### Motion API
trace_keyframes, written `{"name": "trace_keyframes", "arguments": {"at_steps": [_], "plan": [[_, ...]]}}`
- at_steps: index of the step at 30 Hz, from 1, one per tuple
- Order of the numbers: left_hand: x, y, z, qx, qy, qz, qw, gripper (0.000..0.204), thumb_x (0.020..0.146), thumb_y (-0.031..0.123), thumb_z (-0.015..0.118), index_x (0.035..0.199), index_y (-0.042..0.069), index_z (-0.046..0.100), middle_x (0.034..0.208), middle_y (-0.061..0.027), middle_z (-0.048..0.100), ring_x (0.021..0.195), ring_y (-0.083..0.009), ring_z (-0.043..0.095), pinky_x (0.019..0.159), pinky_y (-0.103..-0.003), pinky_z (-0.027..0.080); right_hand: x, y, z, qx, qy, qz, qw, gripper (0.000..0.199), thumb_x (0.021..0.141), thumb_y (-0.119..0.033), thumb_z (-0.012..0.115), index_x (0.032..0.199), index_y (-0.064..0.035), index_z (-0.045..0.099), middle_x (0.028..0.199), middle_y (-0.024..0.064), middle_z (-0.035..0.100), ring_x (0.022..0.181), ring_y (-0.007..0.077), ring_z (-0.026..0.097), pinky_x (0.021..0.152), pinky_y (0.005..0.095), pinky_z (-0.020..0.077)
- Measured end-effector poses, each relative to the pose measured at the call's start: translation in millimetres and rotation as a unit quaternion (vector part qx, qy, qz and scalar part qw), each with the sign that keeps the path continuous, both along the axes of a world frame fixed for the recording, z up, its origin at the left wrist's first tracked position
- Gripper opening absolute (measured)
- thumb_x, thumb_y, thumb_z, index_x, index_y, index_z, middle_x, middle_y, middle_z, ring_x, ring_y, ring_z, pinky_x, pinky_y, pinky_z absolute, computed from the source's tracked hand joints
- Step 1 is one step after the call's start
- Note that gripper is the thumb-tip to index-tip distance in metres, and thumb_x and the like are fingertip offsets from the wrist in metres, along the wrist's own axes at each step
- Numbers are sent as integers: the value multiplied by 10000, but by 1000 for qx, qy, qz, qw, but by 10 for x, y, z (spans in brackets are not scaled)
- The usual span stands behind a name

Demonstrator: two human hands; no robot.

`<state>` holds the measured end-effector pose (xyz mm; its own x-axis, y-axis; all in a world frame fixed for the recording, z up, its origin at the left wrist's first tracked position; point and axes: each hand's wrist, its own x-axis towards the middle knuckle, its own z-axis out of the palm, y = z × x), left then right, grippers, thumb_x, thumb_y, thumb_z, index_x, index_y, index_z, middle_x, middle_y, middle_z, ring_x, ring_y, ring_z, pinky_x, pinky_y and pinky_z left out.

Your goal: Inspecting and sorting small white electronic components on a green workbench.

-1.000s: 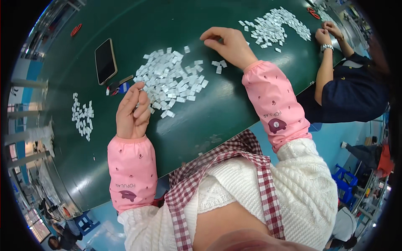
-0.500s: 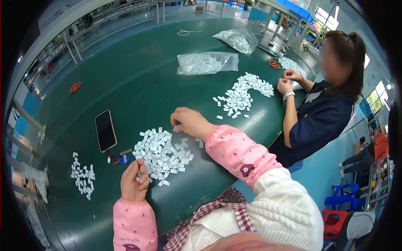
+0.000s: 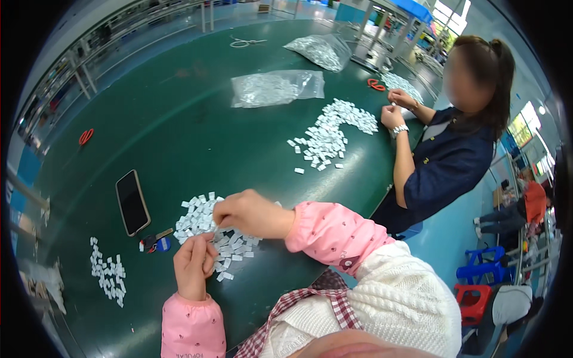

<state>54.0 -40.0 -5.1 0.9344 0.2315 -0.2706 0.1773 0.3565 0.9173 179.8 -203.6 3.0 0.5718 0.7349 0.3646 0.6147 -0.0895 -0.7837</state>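
Observation:
A pile of small white rectangular pieces (image 3: 197,216) lies on the green table in front of me. Over its near side my left hand (image 3: 194,265) is closed, thumb and fingers pinched together. My right hand (image 3: 253,213) comes in from the right, its fingers also pinched, their tips close to those of my left hand. Whatever sits between the fingertips is too small and covered to make out. Part of the pile is hidden under both hands. Farther left, a smaller group of white pieces (image 3: 108,275) lies apart.
Left of the pile lie a phone (image 3: 132,203) and keys with a blue tag (image 3: 162,244). Red-handled scissors (image 3: 86,137) rest farther left. Beyond are clear bags of pieces (image 3: 277,89) and another pile (image 3: 328,134), beside a co-worker (image 3: 453,143) on the right.
My right hand has moved left and nearer, from the pile's far right side to my left hand. The view has shifted slightly. My left hand stays pinched.

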Motion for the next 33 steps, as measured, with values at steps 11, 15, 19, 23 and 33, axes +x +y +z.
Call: {"name": "trace_keyframes", "arguments": {"at_steps": [11, 15, 19, 23, 33], "plan": [[-69, -40, -171, 69, 8, -18, 997, 159, 983, 159, 572, 956, 10, 621, 689, -45, 560, 432, -26, 322, 386, -161, 216, -241, 41, -112, 4, -63, -16, 998, 104, 758, -49, 674, 861, -50, 661, 837, 54, 665, 746, 247, 636, 656, 336, 510], [-109, 5, -216, 41, 1, -2, 999, 151, 987, 152, 564, 943, 15, 609, 694, -46, 559, 433, -24, 322, 381, -160, 209, -311, 17, -108, 9, -69, -35, 997, 146, 752, -74, 690, 895, -60, 665, 864, 52, 658, 769, 252, 637, 671, 341, 514], [-186, 66, -262, -8, -5, 17, 1000, 143, 991, 145, 556, 945, 16, 599, 707, -49, 561, 431, -23, 320, 375, -158, 203, -367, 10, -88, 1, -84, -36, 996, 186, 746, -104, 708, 924, -69, 669, 888, 48, 647, 796, 251, 634, 690, 350, 515], [-242, 24, -234, -20, 8, 44, 999, 141, 995, 150, 551, 955, 20, 587, 725, -55, 562, 436, -22, 325, 374, -153, 200, -390, 23, -74, -34, -49, -26, 998, 196, 722, -135, 702, 897, -48, 700, 917, 78, 662, 849, 283, 642, 729, 399, 516], [-239, 65, -237, -42, -7, 29, 999, 192, 1014, 197, 533, 935, 32, 590, 745, -37, 551, 440, -16, 328, 363, -150, 199, -381, 101, -233, 19, -105, -34, 994, 200, 746, -127, 727, 932, -68, 683, 884, 45, 638, 810, 237, 628, 704, 349, 505]]}}
